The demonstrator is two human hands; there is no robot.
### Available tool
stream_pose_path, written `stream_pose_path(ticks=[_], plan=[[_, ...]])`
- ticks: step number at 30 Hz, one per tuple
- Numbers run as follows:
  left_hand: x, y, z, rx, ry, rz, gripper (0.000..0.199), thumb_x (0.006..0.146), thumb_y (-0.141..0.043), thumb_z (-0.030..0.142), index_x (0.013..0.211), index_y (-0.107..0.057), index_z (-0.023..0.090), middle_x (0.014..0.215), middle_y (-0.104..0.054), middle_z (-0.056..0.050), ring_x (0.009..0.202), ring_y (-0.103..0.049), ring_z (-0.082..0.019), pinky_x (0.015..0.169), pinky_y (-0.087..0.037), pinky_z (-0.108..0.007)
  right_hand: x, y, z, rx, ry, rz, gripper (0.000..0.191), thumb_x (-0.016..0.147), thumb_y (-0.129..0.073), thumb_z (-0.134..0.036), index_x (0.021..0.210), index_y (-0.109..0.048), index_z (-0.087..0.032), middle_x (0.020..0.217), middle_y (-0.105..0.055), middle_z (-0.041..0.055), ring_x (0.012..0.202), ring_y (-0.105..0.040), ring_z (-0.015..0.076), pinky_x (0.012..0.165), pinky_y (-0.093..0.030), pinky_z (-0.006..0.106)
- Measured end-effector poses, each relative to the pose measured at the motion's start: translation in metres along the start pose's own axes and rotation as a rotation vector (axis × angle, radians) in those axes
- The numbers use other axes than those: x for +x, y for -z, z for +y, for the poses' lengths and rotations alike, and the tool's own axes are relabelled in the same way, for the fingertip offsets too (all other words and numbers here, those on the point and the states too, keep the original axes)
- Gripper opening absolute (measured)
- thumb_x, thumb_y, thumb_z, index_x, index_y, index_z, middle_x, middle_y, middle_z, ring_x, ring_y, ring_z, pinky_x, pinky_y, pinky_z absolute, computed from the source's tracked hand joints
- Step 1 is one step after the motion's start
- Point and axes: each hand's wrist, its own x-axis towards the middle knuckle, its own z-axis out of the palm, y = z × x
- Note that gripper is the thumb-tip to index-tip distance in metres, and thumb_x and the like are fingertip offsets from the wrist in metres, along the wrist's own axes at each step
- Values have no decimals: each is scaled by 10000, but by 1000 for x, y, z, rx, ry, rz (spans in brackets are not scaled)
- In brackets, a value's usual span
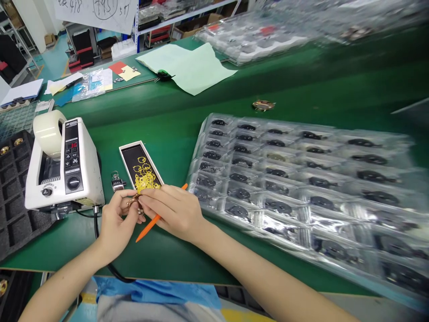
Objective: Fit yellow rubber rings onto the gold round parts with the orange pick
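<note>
My left hand [115, 226] pinches a small gold-coloured metal piece [132, 202], which looks like a watch case, between thumb and fingers. My right hand [179, 210] meets it there, its fingertips touching or close beside the piece. An orange pointed stick [147, 229] passes through the right hand, its tip slanting down to the left. Most of the gold piece is hidden by fingers. Just beyond the hands lies a white-rimmed box [125, 157] with a pile of thin yellow rings [146, 179]. A small metal counter-like device [117, 182] sits left of this box.
At left stands a white tape dispenser [83, 156] with a cable, beside a black foam tray [16, 197]. Clear plastic trays of dark parts [278, 172] cover the right side. Another gold piece [263, 105] lies behind them. Pale green paper [197, 67] hangs over the back ledge.
</note>
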Motion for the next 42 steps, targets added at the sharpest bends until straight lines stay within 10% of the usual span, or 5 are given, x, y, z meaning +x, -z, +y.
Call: stream_pose_path(ticks=[17, 29, 33, 42], plan=[[-3, 0, 1, 95, -103, -10, 146, 879, -540, 202, 1021, -564, 184, 785, -719, -16, 671, -674, -120, 646, -556, -213, -2, -4, -9, -53, -39, 90, 88, 872, -537, -98, 871, -609, -148, 744, -710, 77, 609, -574, 157, 555, -432, 281], [9, 2, 5, -180, 142, 1, 223, 722, -724, 304, 741, -546, 170, 587, -618, 40, 520, -585, -98, 545, -501, -217, 8, 10, -3, 286, -307, 42, 12, 903, -540, -200, 903, -550, -194, 750, -619, 34, 644, -576, 141, 544, -451, 239], [13, 8, 10, -244, 187, -26, 216, 646, -771, 260, 684, -593, 143, 598, -642, 17, 551, -590, -94, 558, -473, -201, 17, 24, 8, 586, -576, -194, 166, 959, -453, -241, 827, -542, -196, 659, -522, -19, 520, -456, 99, 490, -388, 221], [15, 14, 20, -306, 252, -223, 218, 631, -708, 227, 601, -502, 164, 514, -568, 41, 384, -580, -104, 346, -375, -167, 20, 26, 5, 894, -442, -566, 242, 1004, -372, -285, 815, -499, -201, 710, -572, -16, 609, -490, 104, 570, -383, 224]])
